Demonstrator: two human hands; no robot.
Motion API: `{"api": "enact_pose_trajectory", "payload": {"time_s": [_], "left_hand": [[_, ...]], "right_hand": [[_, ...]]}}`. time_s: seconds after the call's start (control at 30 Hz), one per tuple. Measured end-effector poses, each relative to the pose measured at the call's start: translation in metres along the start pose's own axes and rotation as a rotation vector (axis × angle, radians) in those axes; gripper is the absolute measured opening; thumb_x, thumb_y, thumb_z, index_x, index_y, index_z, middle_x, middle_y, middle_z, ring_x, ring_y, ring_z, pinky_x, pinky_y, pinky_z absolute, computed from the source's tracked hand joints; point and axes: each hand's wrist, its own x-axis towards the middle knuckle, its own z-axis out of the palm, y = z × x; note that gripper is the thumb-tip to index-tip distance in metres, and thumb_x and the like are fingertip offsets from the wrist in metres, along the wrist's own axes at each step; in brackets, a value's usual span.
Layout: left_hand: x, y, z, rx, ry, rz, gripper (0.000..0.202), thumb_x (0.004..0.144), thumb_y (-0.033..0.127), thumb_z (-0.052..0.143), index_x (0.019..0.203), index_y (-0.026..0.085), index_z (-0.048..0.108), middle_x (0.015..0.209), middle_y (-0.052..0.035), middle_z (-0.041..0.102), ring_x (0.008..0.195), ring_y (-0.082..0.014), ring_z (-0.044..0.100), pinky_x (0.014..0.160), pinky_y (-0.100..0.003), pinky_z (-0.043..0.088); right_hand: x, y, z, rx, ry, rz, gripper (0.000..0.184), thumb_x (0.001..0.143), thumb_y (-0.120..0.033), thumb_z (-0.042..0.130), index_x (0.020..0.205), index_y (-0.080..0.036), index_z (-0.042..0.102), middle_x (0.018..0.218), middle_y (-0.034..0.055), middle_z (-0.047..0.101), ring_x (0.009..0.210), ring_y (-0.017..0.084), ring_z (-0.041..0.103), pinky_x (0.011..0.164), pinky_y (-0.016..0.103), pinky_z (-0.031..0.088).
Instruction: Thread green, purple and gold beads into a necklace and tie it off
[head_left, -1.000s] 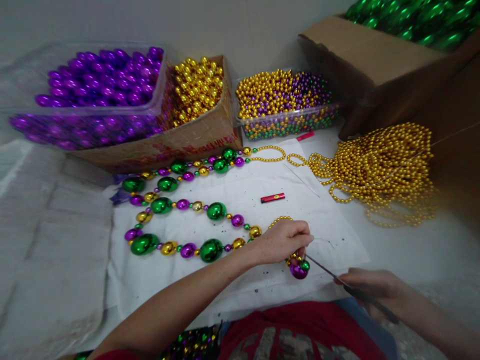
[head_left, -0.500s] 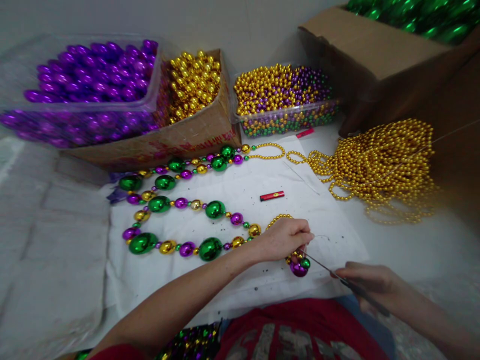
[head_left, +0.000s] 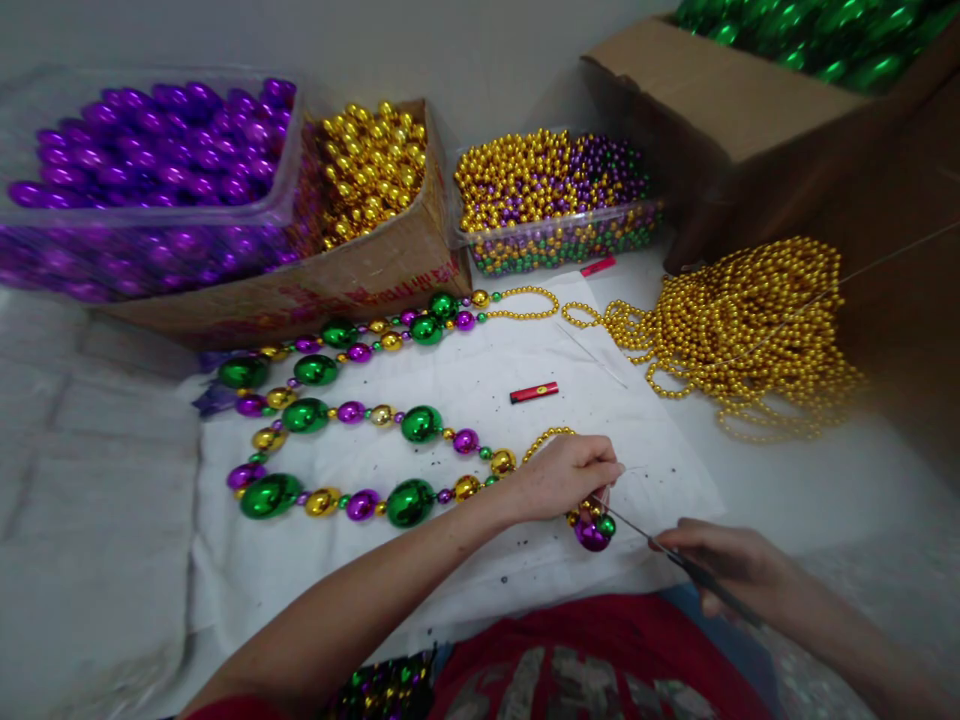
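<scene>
My left hand is closed, pinching the end of a bead strand where a purple bead, a small green one and gold ones hang just below my fingers. My right hand is closed on a long thin needle whose tip points at those beads. The strand of large green, purple and gold beads snakes across a white cloth to the left. A thin thread runs off to the right of my left hand.
At the back stand a clear tub of purple beads, a cardboard box of gold beads, a tub of small mixed beads and a box of green beads. Gold bead strings are heaped right. A red lighter lies on the cloth.
My right hand with the needle has edged up and left toward the beads at my left fingers. The view has shifted slightly; the left hand stays in place.
</scene>
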Motion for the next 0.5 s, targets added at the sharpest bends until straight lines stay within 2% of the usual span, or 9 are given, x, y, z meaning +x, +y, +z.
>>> {"api": "enact_pose_trajectory", "payload": {"time_s": [0.13,0.3,0.4,0.5], "left_hand": [[-0.001,-0.001,0.000,-0.048,0.003,-0.012,0.026,0.086,0.034,0.045,0.074,0.012,0.049,0.066,-0.0028,0.058,0.057,-0.0099,0.052,0.051,-0.019,0.040],[-0.004,0.000,0.000,-0.043,0.031,-0.005,0.025,0.085,0.034,0.046,0.075,0.011,0.050,0.066,-0.0028,0.058,0.058,-0.0098,0.052,0.052,-0.019,0.040],[-0.004,0.000,0.001,-0.118,0.020,-0.037,0.024,0.085,0.033,0.047,0.076,0.012,0.049,0.065,-0.0029,0.058,0.057,-0.0097,0.053,0.052,-0.019,0.040],[-0.002,-0.001,0.001,-0.199,0.008,-0.043,0.024,0.085,0.033,0.046,0.074,0.012,0.046,0.061,-0.0020,0.056,0.053,-0.0094,0.051,0.050,-0.019,0.040]], "right_hand": [[0.003,0.002,-0.001,0.024,-0.027,0.085,0.043,0.073,-0.032,0.071,0.113,-0.020,0.062,0.068,-0.0006,0.045,0.053,0.005,0.034,0.044,0.013,0.025],[0.002,0.005,0.003,0.018,0.027,-0.003,0.043,0.069,-0.035,0.073,0.109,-0.019,0.065,0.081,0.0028,0.052,0.055,0.004,0.039,0.048,0.013,0.030],[-0.003,0.009,0.004,-0.025,0.072,0.015,0.043,0.072,-0.037,0.070,0.110,-0.018,0.065,0.082,0.0041,0.055,0.051,0.004,0.039,0.043,0.014,0.030],[-0.013,0.015,-0.010,-0.111,0.177,-0.014,0.043,0.080,-0.042,0.062,0.115,-0.017,0.061,0.090,0.0070,0.058,0.059,0.008,0.050,0.050,0.017,0.041]]}}
